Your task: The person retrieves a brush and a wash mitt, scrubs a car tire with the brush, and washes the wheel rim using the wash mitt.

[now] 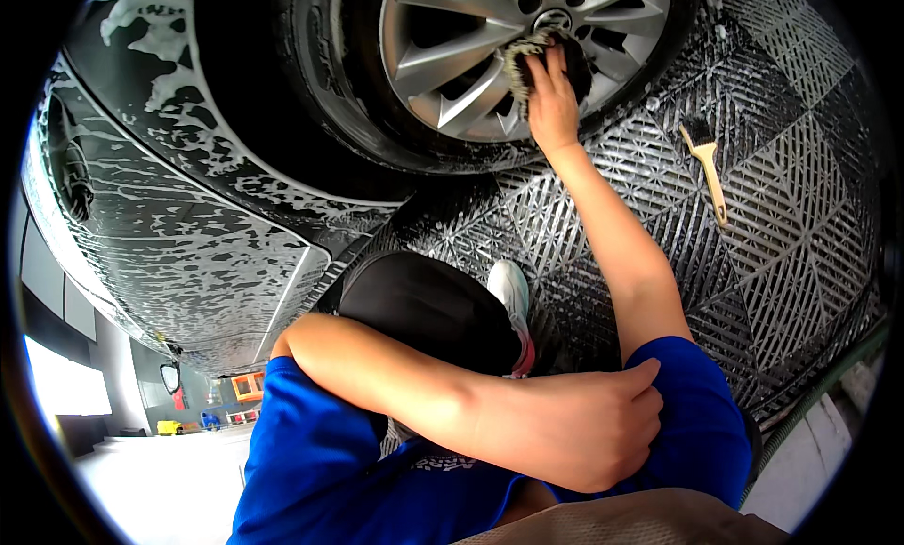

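Note:
My right hand presses a dark round wash pad with a pale shaggy edge against a silver alloy wheel, just below its centre cap. The fingers lie spread over the back of the pad. Around the wheel runs a black tyre. My left arm crosses in front of my body. Curled against the blue right sleeve is my left hand; whether its fingers pinch the cloth is hidden.
Foam streaks the dark car body on the left. A flat brush with a pale handle lies on the wet slatted floor tiles to the right. My bent knee and a light shoe are below the wheel. A green hose runs along the floor's edge.

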A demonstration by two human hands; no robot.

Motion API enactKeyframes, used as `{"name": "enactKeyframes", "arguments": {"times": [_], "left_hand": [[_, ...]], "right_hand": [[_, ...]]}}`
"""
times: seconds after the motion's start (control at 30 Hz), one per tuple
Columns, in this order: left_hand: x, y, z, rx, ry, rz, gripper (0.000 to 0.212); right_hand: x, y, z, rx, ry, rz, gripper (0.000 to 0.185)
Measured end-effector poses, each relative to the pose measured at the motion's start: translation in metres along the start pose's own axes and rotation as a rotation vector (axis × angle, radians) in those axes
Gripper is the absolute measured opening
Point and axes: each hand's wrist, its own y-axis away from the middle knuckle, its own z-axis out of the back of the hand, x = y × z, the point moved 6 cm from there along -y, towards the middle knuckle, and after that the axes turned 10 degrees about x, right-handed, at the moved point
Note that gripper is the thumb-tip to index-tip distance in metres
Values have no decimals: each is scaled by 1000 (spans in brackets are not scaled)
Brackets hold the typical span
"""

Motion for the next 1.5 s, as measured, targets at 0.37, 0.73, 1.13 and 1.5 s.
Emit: {"name": "enactKeyframes", "arguments": {"times": [0.37, 0.73, 1.13, 1.5], "left_hand": [[-2, 10, 6, 4, 33, -41, 18], [1, 3, 6, -44, 30, -78, 16], [2, -5, 6, 8, -44, -188, 16], [12, -2, 5, -34, 20, -95, 16]], "right_hand": [[152, -42, -28, 13, -58, 240, 63], [23, -29, 51, -121, 102, 336, 38], [-35, -64, 77, -126, -650, -555, 47], [19, -1, -32, 158, -89, -221, 55]]}}
